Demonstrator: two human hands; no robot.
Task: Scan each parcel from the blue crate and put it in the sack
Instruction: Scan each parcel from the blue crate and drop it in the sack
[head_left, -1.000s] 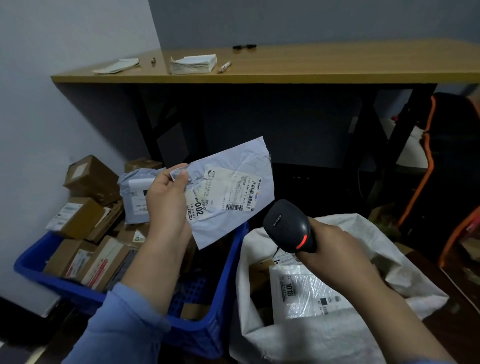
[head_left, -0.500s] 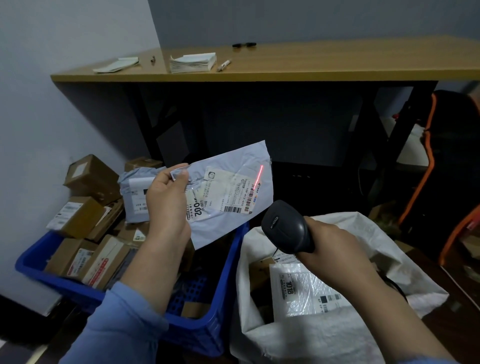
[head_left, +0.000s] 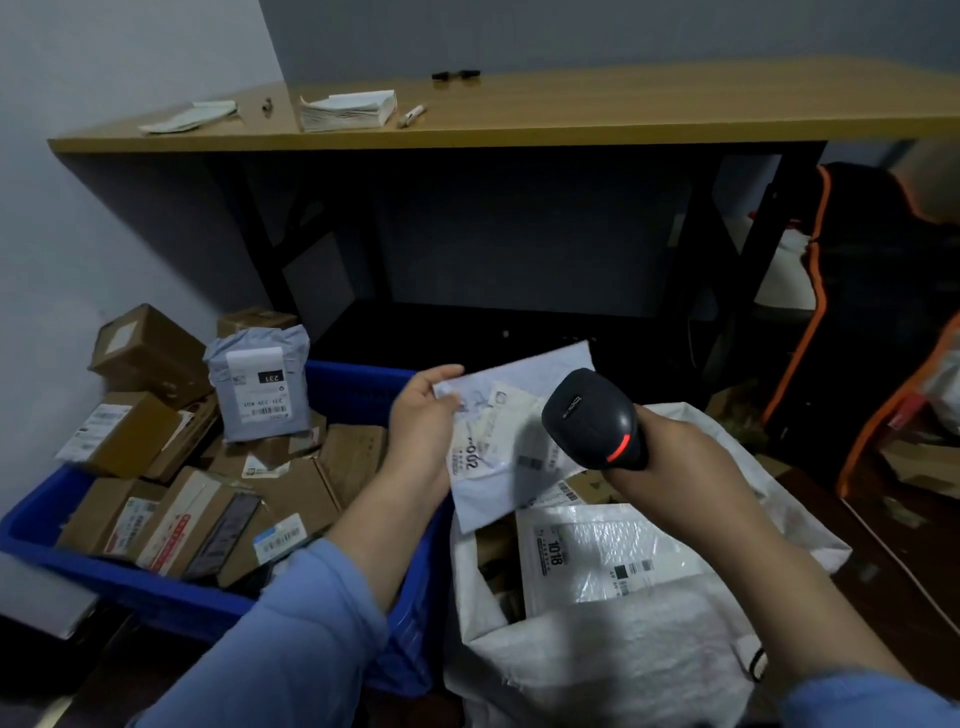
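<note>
A: Where's the parcel now?
B: Pale lilac poly mailer, pinched at its upper left corner by the left hand, thumb on the label side. It hangs tilted over the near-left rim of the white woven sack, lower corner just above the opening. Not released.

A: And half a second back?
B: It was held higher, over the right edge of the blue crate, with a red scan line across its barcode. That line is gone. The mailer has dropped and swung right toward the sack. Label smeared by motion.

A: Scanner?
B: Black handheld barcode scanner, with the right hand wrapped round its grip and a red lamp glowing on its neck. It sits in front of the mailer's right part. Trigger pressed or not: cannot tell.

A: Your reading?
B: Likely the scan took and this is the drop step. No readout is visible, so that is judgement only.

A: What's in the sack?
B: A white plastic parcel marked 1018 lies on top, with brown cardboard beneath.

A: Left in the crate?
B: Plenty. Cardboard boxes are heaped there, and one grey mailer stands upright at the back. The task is well short of done.

A: Risk?
B: The mailer is thin and floppy. Let go too early, it could slide down between crate and sack.
</note>
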